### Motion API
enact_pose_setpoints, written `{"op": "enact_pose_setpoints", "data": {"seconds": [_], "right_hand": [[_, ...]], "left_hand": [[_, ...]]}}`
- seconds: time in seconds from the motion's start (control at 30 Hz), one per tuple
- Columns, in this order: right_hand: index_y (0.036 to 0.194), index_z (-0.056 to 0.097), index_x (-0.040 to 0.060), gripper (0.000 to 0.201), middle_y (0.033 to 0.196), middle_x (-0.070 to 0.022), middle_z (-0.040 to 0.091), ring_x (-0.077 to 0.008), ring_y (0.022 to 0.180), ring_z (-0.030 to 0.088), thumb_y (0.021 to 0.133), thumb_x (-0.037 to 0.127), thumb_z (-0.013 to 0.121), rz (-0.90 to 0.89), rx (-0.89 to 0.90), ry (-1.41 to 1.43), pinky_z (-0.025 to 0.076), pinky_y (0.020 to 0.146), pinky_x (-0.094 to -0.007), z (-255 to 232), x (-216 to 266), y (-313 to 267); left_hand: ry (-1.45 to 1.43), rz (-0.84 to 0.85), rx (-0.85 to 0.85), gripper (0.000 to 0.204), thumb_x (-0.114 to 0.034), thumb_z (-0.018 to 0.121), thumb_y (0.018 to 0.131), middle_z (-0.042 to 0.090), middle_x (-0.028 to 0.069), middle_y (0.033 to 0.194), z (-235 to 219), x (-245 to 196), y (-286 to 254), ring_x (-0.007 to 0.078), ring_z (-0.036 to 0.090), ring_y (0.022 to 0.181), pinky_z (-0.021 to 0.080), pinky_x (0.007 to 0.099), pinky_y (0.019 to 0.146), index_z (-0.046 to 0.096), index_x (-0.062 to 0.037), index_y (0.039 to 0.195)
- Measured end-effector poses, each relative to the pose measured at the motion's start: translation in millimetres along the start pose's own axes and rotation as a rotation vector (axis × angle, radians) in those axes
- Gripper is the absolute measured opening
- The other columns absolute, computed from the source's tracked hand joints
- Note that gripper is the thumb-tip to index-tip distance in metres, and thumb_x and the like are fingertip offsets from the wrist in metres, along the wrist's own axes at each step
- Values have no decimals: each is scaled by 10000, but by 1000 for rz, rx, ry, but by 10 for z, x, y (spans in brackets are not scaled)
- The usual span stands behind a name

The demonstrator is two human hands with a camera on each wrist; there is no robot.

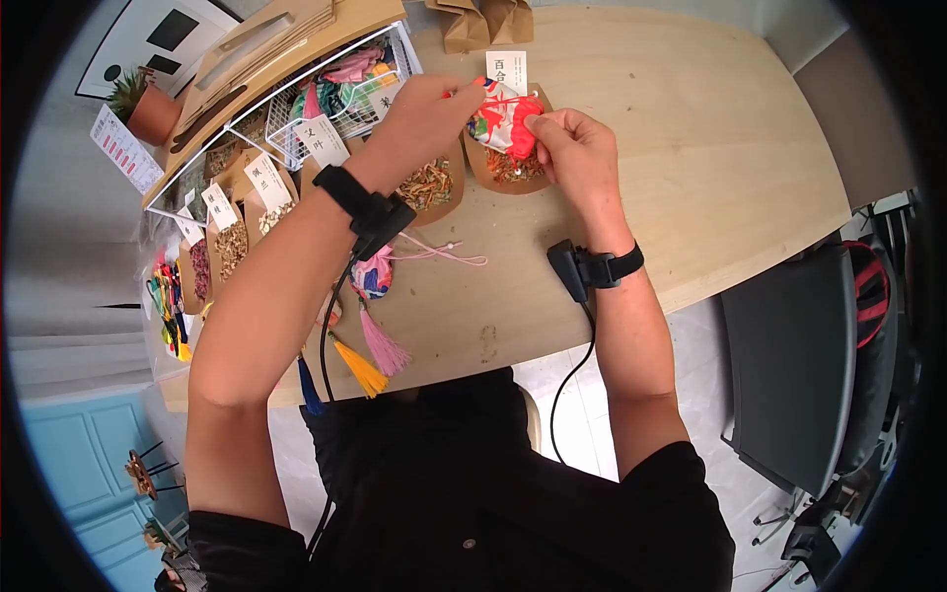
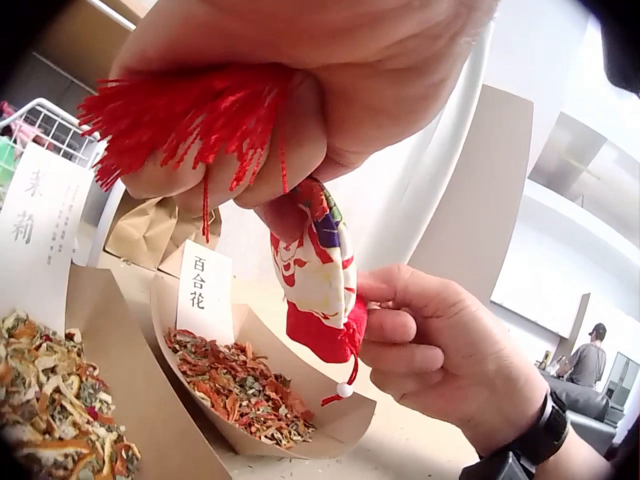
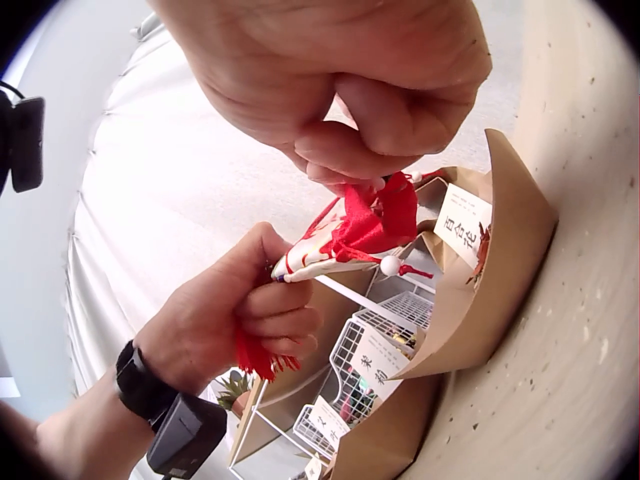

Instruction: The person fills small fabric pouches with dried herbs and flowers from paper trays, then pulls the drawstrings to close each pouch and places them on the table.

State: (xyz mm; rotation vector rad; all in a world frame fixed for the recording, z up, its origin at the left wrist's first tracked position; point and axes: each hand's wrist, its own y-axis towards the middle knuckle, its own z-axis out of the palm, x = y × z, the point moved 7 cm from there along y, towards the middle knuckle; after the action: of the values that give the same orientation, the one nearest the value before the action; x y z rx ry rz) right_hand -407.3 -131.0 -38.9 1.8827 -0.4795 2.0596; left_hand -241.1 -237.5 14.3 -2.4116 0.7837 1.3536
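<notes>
A small drawstring sachet (image 1: 505,123), white patterned cloth with a red mouth, hangs between my two hands over a paper tray of dried petals (image 2: 240,390). My left hand (image 1: 429,118) grips its lower end, and a red tassel (image 2: 195,110) sticks out of that fist in the left wrist view. With thumb and finger, my right hand (image 1: 584,163) pinches the edge of the red mouth. A white bead (image 2: 345,390) on a red cord dangles beside the mouth. The sachet's inside is hidden.
More paper trays of dried herbs (image 1: 426,187) with white label cards line the left. Behind them stands a white wire basket (image 1: 286,133) of colourful sachets. A pink-tasselled sachet (image 1: 373,276) lies near my left forearm. Brown paper bags (image 1: 466,28) stand at the back.
</notes>
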Motion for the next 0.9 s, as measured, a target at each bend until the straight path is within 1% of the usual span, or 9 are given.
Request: {"op": "enact_pose_setpoints", "data": {"seconds": [0.13,0.23,0.27,0.37,0.57,0.6,0.7,0.8,0.9], "right_hand": [[881,705,3,213,649,14,615,-44,513,494,982,188,742,-38,-15,94,372,467,-233,11,40,-20],[937,713,3,222,680,10,629,-45,511,493,989,216,744,-64,-24,118,364,466,-226,2,68,-20],[961,715,4,222,697,6,638,-47,510,494,991,222,743,-74,-22,124,364,467,-224,12,95,-40],[1034,717,8,240,746,-7,666,-51,502,501,995,243,744,-72,0,142,361,462,-218,66,167,-96],[1103,702,12,288,801,-30,711,-51,488,548,997,274,758,45,131,218,348,407,-210,127,206,-233],[1101,701,11,287,806,-33,717,-51,490,557,995,270,761,50,140,208,348,399,-211,159,215,-287],[1120,652,17,270,810,-43,732,-62,503,586,979,208,779,34,89,166,368,396,-221,188,204,-444],[1184,572,25,340,804,-50,732,-77,508,592,959,148,796,-43,-44,89,385,415,-225,150,240,-586],[1193,564,9,349,844,-70,740,-75,559,608,955,120,794,-114,-107,17,425,461,-224,167,332,-779]], "left_hand": [[-274,-301,-29,440,-389,615,1014,572,-41,723,-5,172,-191,64,472,673,373,294,590,712,9,855],[-411,-342,-43,293,-321,612,1049,396,-115,628,24,192,-305,20,299,534,226,262,496,687,-115,855],[-501,-339,-92,261,-313,630,1046,407,-116,628,41,183,-343,16,303,526,229,258,489,687,-106,897],[-593,-289,-122,332,-352,641,1005,533,-72,765,45,362,-327,38,433,672,361,255,592,738,-42,940],[-643,-246,-99,288,-277,622,1028,547,-66,774,98,233,-499,27,456,686,368,253,594,728,-19,957],[-646,-235,-83,273,-249,610,1033,552,-64,776,118,170,-549,27,454,681,359,252,586,727,-10,977],[-670,-227,-82,201,-211,605,1028,405,-108,670,179,17,-684,2,305,552,221,245,490,604,-100,860],[-616,-221,-56,167,-216,615,1023,417,-110,683,181,37,-760,-3,314,558,229,235,495,665,-72,955],[-459,-298,22,279,-290,642,1006,582,-54,763,164,79,-880,13,504,677,410,243,596,730,-28,1041]]}}
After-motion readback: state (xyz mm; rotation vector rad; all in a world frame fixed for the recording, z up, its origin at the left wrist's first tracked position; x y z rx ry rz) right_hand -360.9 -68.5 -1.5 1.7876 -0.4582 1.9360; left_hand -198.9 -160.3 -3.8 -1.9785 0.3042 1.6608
